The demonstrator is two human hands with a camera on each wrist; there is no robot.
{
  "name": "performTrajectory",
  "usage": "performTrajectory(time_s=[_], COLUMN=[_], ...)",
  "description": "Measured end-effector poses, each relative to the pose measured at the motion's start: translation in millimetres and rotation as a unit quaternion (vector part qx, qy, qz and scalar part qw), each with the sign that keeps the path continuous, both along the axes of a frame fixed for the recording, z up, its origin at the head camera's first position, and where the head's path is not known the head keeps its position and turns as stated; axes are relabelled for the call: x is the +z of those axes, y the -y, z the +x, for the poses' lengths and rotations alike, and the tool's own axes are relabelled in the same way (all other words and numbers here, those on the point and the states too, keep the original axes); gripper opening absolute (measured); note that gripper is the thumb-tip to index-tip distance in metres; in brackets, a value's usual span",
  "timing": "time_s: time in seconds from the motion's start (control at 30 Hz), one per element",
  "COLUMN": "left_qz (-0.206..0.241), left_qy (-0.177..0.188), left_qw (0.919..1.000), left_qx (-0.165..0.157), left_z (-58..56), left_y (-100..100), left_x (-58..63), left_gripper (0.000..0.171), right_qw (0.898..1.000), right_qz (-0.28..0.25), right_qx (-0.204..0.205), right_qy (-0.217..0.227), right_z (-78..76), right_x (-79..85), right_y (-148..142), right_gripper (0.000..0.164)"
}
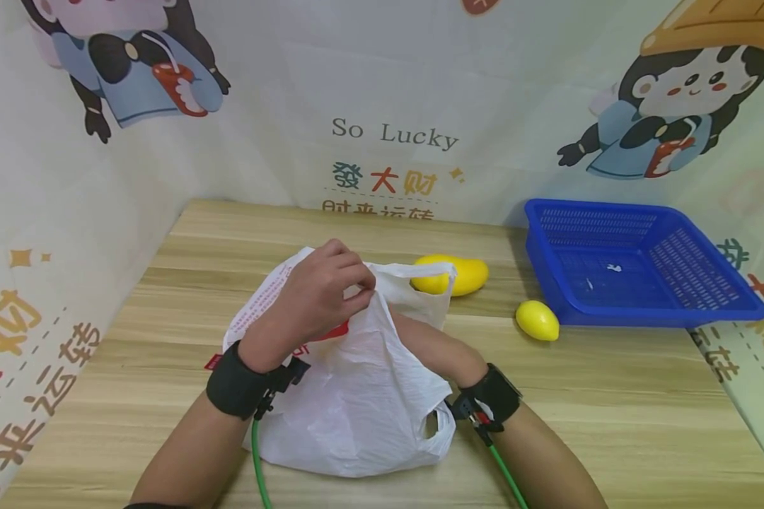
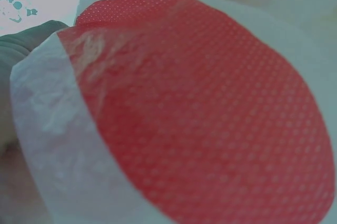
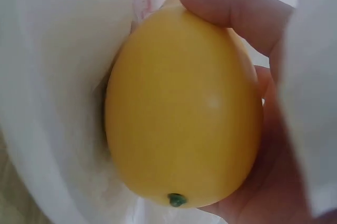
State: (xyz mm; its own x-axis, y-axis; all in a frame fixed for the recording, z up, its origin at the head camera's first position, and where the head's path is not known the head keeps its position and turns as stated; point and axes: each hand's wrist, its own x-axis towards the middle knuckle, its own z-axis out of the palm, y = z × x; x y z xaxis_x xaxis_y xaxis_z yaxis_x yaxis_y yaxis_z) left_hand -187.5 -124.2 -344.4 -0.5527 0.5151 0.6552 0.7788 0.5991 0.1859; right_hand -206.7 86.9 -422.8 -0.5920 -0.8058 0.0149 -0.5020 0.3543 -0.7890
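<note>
A white plastic bag [image 1: 356, 417] with red print lies on the wooden table in the head view. My left hand [image 1: 321, 293] pinches the upper edge of its mouth between thumb and fingers. My right hand [image 3: 274, 176] is inside the bag, hidden from the head view beyond the wrist. The right wrist view shows it gripping a smooth yellow mango [image 3: 181, 103] with a small green stem end, the thumb over its top. In the left wrist view, the bag's red printed patch [image 2: 200, 108] fills most of the picture.
Behind the bag lies another yellow mango [image 1: 467, 276], partly covered by a bag handle. A yellow lemon [image 1: 537, 320] sits right of it, beside a blue plastic basket [image 1: 649, 314]. A printed cloth [image 1: 280, 155] hangs around the table's back and sides.
</note>
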Motion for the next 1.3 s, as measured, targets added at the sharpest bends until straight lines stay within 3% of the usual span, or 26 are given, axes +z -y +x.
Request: performTrajectory(time_s=[0.17, 0.27, 0.4, 0.57, 0.7, 0.87, 1.03, 1.3], left_qz=[0.004, 0.010, 0.017, 0.019, 0.022, 0.031, 0.036, 0.040], left_qy=[0.006, 0.000, -0.011, 0.000, 0.006, -0.005, -0.022, -0.019], left_qw=[0.9999, 0.9999, 0.9998, 0.9998, 0.9997, 0.9995, 0.9991, 0.9990], left_qx=[-0.011, -0.009, 0.003, 0.010, 0.004, -0.006, -0.011, -0.007], left_z=[-1.8, -1.7, -0.7, -1.0, -3.2, -6.1, -8.8, -8.1], left_y=[-7.4, -5.4, 2.1, 4.6, -1.4, -8.3, -9.8, -10.9], left_x=[-2.7, -2.7, -2.1, -3.7, -5.5, -7.6, -7.1, -8.6], left_gripper=[0.008, 0.010, 0.011, 0.011, 0.010, 0.010, 0.010, 0.011], right_qw=[1.000, 0.996, 0.980, 0.976, 0.973, 0.965, 0.948, 0.910], right_qz=[0.010, 0.052, 0.135, 0.176, 0.178, 0.171, 0.175, 0.237], right_qx=[-0.013, -0.002, -0.001, -0.051, -0.103, -0.165, -0.224, -0.284], right_qy=[-0.007, -0.070, -0.148, -0.119, -0.104, -0.115, -0.145, -0.186], right_z=[0.6, -2.2, -5.4, -5.4, -5.2, -4.6, -5.4, 0.6], right_x=[-3.6, 4.5, 25.3, 43.4, 52.3, 60.3, 59.2, 43.1], right_y=[-8.7, -11.2, -20.9, -49.3, -79.5, -111.4, -135.0, -164.5], right_gripper=[0.032, 0.038, 0.058, 0.066, 0.064, 0.060, 0.056, 0.063])
